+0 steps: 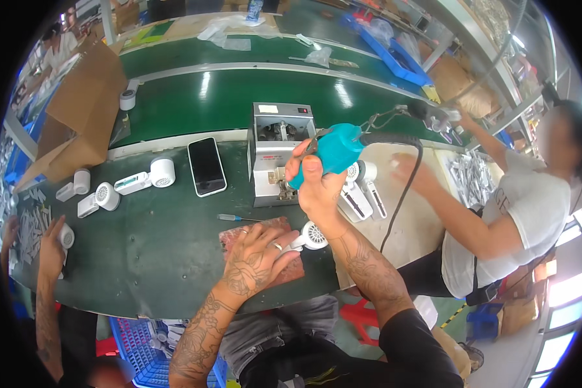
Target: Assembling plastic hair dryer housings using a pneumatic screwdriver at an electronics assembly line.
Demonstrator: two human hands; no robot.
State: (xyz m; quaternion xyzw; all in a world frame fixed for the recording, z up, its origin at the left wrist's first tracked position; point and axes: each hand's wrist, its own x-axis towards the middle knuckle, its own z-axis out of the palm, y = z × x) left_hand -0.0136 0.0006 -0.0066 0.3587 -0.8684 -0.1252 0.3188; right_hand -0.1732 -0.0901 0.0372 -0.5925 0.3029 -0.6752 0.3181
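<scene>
My right hand (322,193) is closed around a teal electric screwdriver (340,150), raised in front of a grey screw feeder (269,169). The driver's tip lies close to the feeder's front, partly behind my fingers, so I cannot tell if they touch. A white handheld fan (315,235) lies on a reddish pad (290,272), its round grille to the right. Over the fan's handle is my left hand (253,255), holding it down with the fingers covering most of it. Just beyond the pad lies a small screwdriver (238,218) with a blue handle.
A phone (207,167) and several white fans (163,172) lie left of the feeder. A cardboard box (84,110) stands at far left. Black cable (399,205) loops down at right. Co-workers' hands (414,174) work on both sides; a blue basket (139,359) sits below the table.
</scene>
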